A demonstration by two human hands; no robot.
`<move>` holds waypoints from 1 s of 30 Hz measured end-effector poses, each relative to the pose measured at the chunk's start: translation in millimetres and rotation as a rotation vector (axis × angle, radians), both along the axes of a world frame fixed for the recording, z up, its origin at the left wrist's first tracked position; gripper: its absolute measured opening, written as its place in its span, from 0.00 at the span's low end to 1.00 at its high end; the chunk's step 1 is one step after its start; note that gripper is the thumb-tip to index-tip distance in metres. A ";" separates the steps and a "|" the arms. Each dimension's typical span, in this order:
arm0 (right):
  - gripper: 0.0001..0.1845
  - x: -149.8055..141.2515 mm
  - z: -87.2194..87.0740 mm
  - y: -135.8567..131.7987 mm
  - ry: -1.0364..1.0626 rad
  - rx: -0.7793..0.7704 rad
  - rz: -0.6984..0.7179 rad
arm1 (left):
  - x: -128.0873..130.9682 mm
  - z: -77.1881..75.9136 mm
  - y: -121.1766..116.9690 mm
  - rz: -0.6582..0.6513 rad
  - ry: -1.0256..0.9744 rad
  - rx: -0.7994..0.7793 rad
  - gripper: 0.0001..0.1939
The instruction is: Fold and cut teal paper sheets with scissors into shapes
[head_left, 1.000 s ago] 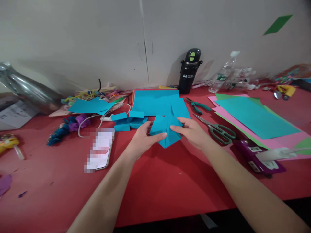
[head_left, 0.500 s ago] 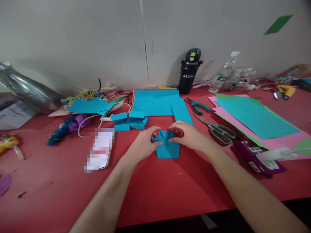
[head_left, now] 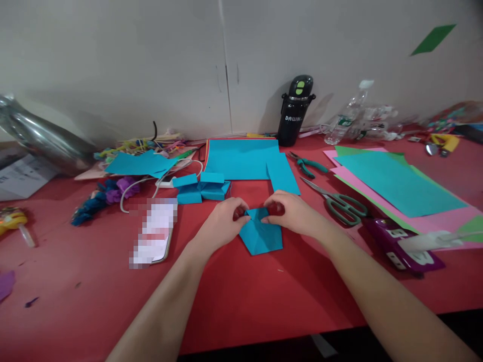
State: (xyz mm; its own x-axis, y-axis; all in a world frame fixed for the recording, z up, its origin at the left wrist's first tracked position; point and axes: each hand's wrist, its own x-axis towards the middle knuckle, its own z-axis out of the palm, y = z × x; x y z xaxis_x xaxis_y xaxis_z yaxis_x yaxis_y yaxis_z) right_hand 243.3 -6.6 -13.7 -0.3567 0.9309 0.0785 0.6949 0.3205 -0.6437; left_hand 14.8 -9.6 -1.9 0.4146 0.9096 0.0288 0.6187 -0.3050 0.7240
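A folded piece of blue paper (head_left: 263,237) is held over the red table, its wide pointed end toward me and creases across its face. My left hand (head_left: 222,221) pinches its far left corner between thumb and fingers. On the far right corner, my right hand (head_left: 292,213) has a similar pinch, thumb on top and fingers curled behind. The fingertips behind the paper are partly hidden. Just beyond my left hand lies another folded blue paper piece (head_left: 202,189) with raised flaps.
Beyond the hands lie blue sheets (head_left: 241,158). Pliers (head_left: 308,165), scissors (head_left: 341,203) and a purple power strip (head_left: 403,246) lie to the right, near coloured paper (head_left: 403,181). A phone (head_left: 156,234) lies left; a black bottle (head_left: 296,110) stands by the wall.
Both hands have come nearer to me with the folded paper. It has turned and tilted, and the grip has shifted to its far corners. The other things stay put.
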 end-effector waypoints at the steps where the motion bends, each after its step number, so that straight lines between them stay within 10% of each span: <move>1: 0.15 0.4 -0.7 0.2 -0.003 -0.006 -0.007 | 0.1 0.1 0.0 0.000 -0.005 -0.020 0.04; 30: 0.04 -6.9 -3.0 -2.8 0.285 -0.169 0.129 | -2.3 4.4 0.2 -0.081 -0.001 0.004 0.07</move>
State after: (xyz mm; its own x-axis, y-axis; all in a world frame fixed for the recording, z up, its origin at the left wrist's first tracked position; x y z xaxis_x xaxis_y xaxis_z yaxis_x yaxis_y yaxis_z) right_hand 236.4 -9.5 -16.7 -0.4586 0.8877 0.0402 0.4402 0.2662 -0.8575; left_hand 12.5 -9.4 2.5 0.4870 0.8728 0.0324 0.5913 -0.3568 0.7232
